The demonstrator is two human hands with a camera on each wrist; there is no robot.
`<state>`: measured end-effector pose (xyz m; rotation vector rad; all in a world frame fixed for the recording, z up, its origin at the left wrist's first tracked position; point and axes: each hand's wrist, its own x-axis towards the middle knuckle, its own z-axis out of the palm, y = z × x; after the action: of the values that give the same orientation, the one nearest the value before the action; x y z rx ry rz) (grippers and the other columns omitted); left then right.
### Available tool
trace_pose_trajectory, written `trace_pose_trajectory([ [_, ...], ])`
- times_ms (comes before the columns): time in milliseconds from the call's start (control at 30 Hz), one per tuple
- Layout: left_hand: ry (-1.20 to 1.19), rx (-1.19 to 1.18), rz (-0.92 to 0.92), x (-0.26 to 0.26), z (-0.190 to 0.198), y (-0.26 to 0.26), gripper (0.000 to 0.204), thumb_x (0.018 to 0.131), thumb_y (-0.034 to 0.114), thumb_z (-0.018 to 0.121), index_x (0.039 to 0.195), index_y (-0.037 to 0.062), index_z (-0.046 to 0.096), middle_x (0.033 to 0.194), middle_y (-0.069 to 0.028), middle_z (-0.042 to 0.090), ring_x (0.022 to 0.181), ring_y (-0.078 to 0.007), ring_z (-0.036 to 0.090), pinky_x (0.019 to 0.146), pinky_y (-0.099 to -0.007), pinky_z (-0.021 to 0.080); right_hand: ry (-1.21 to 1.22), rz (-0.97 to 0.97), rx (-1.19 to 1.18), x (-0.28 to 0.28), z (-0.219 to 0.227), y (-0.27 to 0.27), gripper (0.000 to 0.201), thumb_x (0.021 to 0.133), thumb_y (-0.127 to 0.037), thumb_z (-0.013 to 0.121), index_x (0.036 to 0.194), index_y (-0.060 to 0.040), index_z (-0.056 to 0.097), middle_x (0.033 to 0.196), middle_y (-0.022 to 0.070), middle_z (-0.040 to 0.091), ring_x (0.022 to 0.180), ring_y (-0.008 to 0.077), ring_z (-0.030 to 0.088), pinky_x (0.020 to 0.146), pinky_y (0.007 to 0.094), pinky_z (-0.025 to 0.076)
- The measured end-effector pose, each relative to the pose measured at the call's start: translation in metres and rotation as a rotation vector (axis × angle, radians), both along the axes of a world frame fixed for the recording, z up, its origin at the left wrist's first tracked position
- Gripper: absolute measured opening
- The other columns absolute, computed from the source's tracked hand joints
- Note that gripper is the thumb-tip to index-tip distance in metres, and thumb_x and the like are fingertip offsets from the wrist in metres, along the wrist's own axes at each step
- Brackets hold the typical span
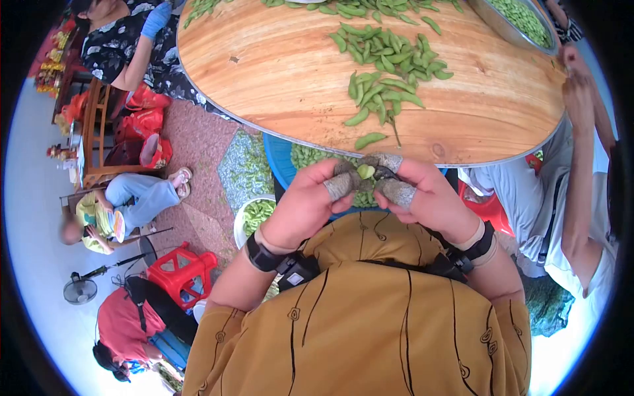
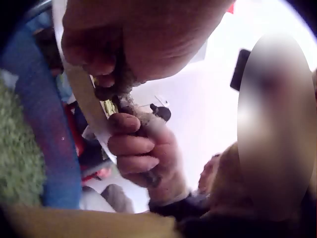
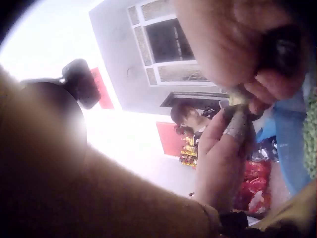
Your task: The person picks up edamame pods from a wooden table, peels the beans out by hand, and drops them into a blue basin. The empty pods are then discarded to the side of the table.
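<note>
Between the fingertips of both hands, a green pod is pinched just off the table's near edge. The left hand and right hand have grey wrappings on thumb and forefinger, and their tips nearly meet. Below them a blue basin holds shelled green beans. In the left wrist view the right hand has its fingers curled, with the pod mostly hidden. The right wrist view shows the left hand gripping at a pale green piece.
On the wooden table lie loose pods and a metal bowl of beans at the far right. A white bowl of pods stands left of the basin. People sit on both sides; a red stool is at lower left.
</note>
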<state>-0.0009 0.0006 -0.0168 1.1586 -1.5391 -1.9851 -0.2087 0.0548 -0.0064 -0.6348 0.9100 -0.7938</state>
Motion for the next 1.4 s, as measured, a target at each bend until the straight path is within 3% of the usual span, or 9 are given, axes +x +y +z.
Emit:
trace_pose_trajectory([
  [67,0.633,0.617,0.094,0.001,-0.012,0.004,0.01,0.092,0.006,0.048,0.1,0.005,0.055,0.068,0.0002,0.046,0.058,-0.0109,0.039,0.055,-0.0249,0.032,0.166,-0.058,-0.322,0.009,-0.017,0.003,0.026,0.088,-0.002,0.05,0.112,-0.0031,0.059,0.079,0.0004,0.059,0.07,0.0085,0.055,0.063,0.0266,0.047],
  [200,0.664,0.706,0.002,0.008,-0.029,-0.004,0.014,0.093,0.018,0.053,0.096,0.0041,0.055,0.066,0.0005,0.043,0.058,-0.01,0.038,0.056,-0.0259,0.032,0.898,-0.032,-1.093,0.001,-0.022,-0.002,0.03,0.083,-0.003,0.057,0.113,-0.0041,0.058,0.081,0.0115,0.061,0.068,0.0191,0.059,0.064,0.03,0.048],
  [400,0.281,0.395,-0.043,0.009,-0.025,-0.003,0.013,0.091,0.015,0.058,0.095,0.0028,0.057,0.074,0.0008,0.051,0.061,-0.0081,0.041,0.056,-0.022,0.033,0.583,0.035,-0.547,0.002,-0.016,-0.001,0.028,0.075,-0.006,0.063,0.103,-0.0022,0.06,0.082,0.0191,0.061,0.075,0.0372,0.06,0.065,0.0385,0.048],
  [733,0.033,0.176,-0.038,0.007,-0.024,-0.001,0.014,0.092,0.016,0.056,0.087,0.0032,0.06,0.069,0.0033,0.05,0.061,-0.0061,0.043,0.055,-0.0207,0.033,1.214,0.179,-0.825,0.009,-0.007,-0.001,0.015,0.069,-0.007,0.063,0.08,-0.0003,0.056,0.072,0.0206,0.058,0.073,0.0393,0.06,0.062,0.0438,0.047],
  [1033,0.167,0.259,-0.134,0.022,-0.025,-0.003,0.016,0.091,0.017,0.056,0.09,0.0017,0.061,0.069,0.0019,0.053,0.057,-0.0061,0.041,0.053,-0.0207,0.033,0.648,0.014,-0.587,0.011,-0.012,-0.007,0.024,0.074,-0.016,0.071,0.086,0.0003,0.058,0.068,0.0139,0.056,0.058,0.0257,0.052,0.056,0.0338,0.043],
  [1100,0.435,0.726,-0.121,0.028,-0.026,-0.002,0.017,0.09,0.017,0.058,0.091,0.0002,0.061,0.069,0.0019,0.053,0.055,-0.0065,0.04,0.052,-0.0207,0.032,0.558,0.228,-0.59,0.003,-0.007,-0.011,0.023,0.073,-0.015,0.071,0.083,0.0,0.057,0.067,0.0132,0.055,0.056,0.023,0.05,0.055,0.0327,0.041],
  [1233,0.392,0.771,-0.216,0.028,-0.029,-0.001,0.017,0.088,0.016,0.059,0.09,0.0001,0.062,0.069,0.0022,0.054,0.053,-0.0066,0.04,0.05,-0.0211,0.031,0.648,0.388,-0.653,0.006,0.004,-0.013,0.022,0.073,-0.016,0.071,0.076,-0.0001,0.056,0.068,0.013,0.056,0.059,0.024,0.055,0.055,0.0338,0.044],
  [1300,-0.022,0.345,-0.286,0.025,-0.023,-0.004,0.015,0.086,0.016,0.06,0.088,0.0006,0.062,0.068,0.0013,0.054,0.054,-0.0084,0.044,0.051,-0.0238,0.035,1.224,0.463,-0.998,0.015,0.002,-0.007,0.017,0.072,-0.014,0.07,0.084,-0.0033,0.063,0.074,0.0104,0.059,0.068,0.0235,0.061,0.058,0.0343,0.048],
  [1400,-0.21,-0.242,-0.36,0.046,-0.035,-0.003,0.016,0.083,0.018,0.062,0.085,0.002,0.059,0.061,-0.006,0.052,0.054,-0.0174,0.045,0.052,-0.0291,0.038,1.404,0.472,-0.958,0.02,-0.003,-0.002,0.018,0.068,-0.011,0.068,0.085,-0.0055,0.063,0.077,0.0114,0.06,0.073,0.033,0.061,0.06,0.04,0.049],
])
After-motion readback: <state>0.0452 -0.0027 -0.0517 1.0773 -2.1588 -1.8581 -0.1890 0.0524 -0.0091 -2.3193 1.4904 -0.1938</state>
